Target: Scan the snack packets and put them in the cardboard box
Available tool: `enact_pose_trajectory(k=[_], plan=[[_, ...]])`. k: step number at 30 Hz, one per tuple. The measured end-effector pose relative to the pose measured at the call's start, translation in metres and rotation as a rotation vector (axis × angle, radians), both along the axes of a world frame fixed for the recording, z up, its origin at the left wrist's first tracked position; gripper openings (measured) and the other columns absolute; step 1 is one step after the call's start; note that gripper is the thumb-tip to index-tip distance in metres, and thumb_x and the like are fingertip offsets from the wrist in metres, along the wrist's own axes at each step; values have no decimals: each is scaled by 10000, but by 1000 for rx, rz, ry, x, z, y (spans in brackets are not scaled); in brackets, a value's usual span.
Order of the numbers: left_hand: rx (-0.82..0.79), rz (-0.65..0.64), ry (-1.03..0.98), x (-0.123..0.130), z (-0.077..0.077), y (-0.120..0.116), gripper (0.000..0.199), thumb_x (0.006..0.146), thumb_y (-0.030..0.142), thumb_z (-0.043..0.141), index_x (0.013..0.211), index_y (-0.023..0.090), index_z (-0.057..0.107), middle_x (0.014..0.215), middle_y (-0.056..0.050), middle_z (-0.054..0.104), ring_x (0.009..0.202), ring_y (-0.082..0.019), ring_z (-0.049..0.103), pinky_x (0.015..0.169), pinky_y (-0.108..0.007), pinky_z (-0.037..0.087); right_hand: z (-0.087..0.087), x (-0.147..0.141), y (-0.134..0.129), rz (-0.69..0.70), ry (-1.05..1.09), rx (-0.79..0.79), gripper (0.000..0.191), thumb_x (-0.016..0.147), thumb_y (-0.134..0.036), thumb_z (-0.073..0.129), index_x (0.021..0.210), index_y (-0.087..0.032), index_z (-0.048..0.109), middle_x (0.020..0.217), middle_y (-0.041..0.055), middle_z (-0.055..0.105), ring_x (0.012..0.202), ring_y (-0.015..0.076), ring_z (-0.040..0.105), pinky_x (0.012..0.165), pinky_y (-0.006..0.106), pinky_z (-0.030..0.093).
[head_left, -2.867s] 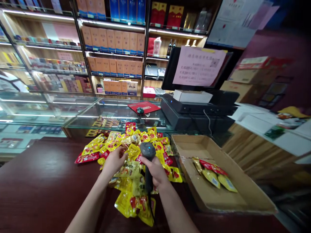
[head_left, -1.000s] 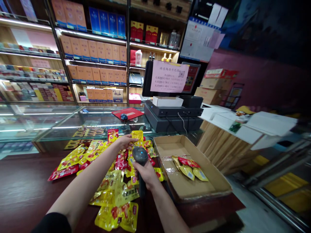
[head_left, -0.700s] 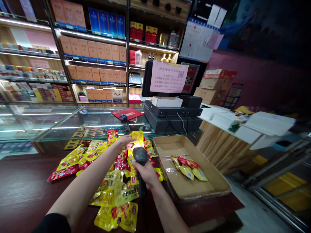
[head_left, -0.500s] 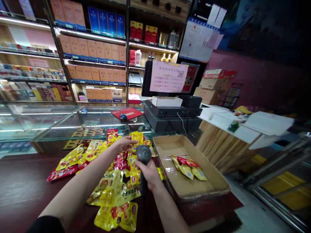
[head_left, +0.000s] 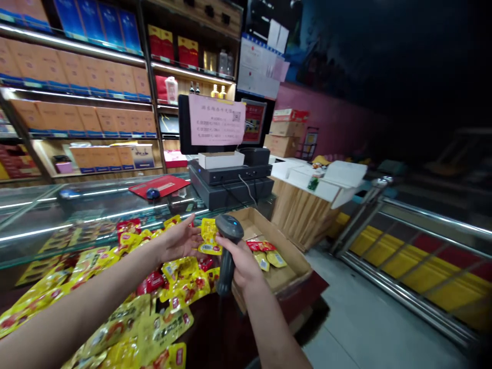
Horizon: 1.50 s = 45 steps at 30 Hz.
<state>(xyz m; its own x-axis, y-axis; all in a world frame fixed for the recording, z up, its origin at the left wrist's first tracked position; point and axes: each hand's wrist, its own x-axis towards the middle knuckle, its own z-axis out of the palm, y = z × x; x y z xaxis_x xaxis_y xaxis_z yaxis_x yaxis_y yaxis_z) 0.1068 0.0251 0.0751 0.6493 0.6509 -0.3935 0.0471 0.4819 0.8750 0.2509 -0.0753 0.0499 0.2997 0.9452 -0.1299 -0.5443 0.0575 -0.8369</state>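
My right hand (head_left: 246,264) is wrapped round the handle of a dark handheld barcode scanner (head_left: 229,228), with a small blue light on its top. Beside the scanner's head, a small yellow snack packet (head_left: 209,237) stands upright, its printed code towards me. The right thumb meets the packet's edge. My left hand (head_left: 177,242) is on its other side, fingers spread and palm turned up, the fingertips close to or touching it. Below both hands lies a heap of yellow and red snack packets (head_left: 188,282). A shallow cardboard box (head_left: 251,220) behind the scanner holds a few packets (head_left: 267,254).
A monitor with a pink notice (head_left: 217,120) stands on dark register units (head_left: 230,187) at the back of the glass counter (head_left: 96,205). A mouse (head_left: 152,193) rests on a red mat (head_left: 165,185). To the right are a white-topped stand (head_left: 295,174) and a metal railing (head_left: 423,215).
My view has swung to the right. The yellow packet has come up from the heap to the scanner's head. My left hand has opened out beside it, and the scanner is more tilted.
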Motion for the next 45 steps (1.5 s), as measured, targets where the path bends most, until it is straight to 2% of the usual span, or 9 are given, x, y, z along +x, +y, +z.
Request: enact_pose_trajectory(k=[6,10,15,22,26,31,36,40,45], plan=[[-158,-270,-68,101,9,3,685,825,689,231,945,126,602,803,-109,624,809,-220,638,816,-407,505,4,76,-17,-207,-52,47,362,544,-304,794,859,-161,691,904,57,720,899,221,647,818,313,483],[-117,-261,-23,167,-2,0,702,823,679,289,1140,104,536,1005,-161,620,923,-245,620,804,-395,510,-4,128,-29,-332,-41,29,365,536,-309,795,853,-173,677,900,52,717,868,225,649,794,327,484],[-127,-218,51,187,-20,0,785,808,669,352,1342,93,349,1300,-241,461,1097,-314,549,778,-428,518,-19,155,-38,-466,-83,-58,355,545,-320,783,856,-182,678,851,33,716,877,230,645,798,326,473],[-131,-114,51,119,-22,7,759,815,668,338,1309,93,368,1299,-232,461,1035,-298,579,756,-412,527,-14,105,-24,-323,-109,-10,307,540,-301,801,803,-177,700,844,22,705,876,193,621,812,277,453],[-141,6,7,50,-14,11,672,827,620,394,1258,106,417,1209,-207,531,969,-276,606,755,-413,527,-10,51,-6,-130,-99,-19,345,544,-289,804,852,-167,705,876,26,708,861,176,625,773,251,461],[-122,220,-13,-52,-6,11,564,839,554,447,1191,114,475,1143,-177,577,952,-269,613,762,-403,525,-13,-22,16,152,-7,-56,356,542,-297,810,859,-180,701,771,1,704,661,123,612,649,232,463],[-135,359,-32,-131,-18,-1,570,836,565,444,1183,114,485,1133,-169,590,952,-264,609,775,-404,513,-25,-78,31,300,-68,-104,374,512,-296,822,843,-165,707,740,4,689,607,100,569,585,210,433],[-144,392,42,-164,-38,-15,577,810,589,472,1154,128,521,1138,-150,599,974,-255,599,755,-353,505,-39,-106,36,368,-107,-163,370,516,-298,816,837,-154,703,669,-8,658,555,85,532,543,199,407],[-176,494,143,-168,-65,-26,541,794,569,521,1103,125,540,1076,-150,624,941,-237,608,742,-331,499,-59,-126,43,397,-143,-225,349,526,-281,805,826,-143,694,623,-27,633,535,78,517,533,197,410]])
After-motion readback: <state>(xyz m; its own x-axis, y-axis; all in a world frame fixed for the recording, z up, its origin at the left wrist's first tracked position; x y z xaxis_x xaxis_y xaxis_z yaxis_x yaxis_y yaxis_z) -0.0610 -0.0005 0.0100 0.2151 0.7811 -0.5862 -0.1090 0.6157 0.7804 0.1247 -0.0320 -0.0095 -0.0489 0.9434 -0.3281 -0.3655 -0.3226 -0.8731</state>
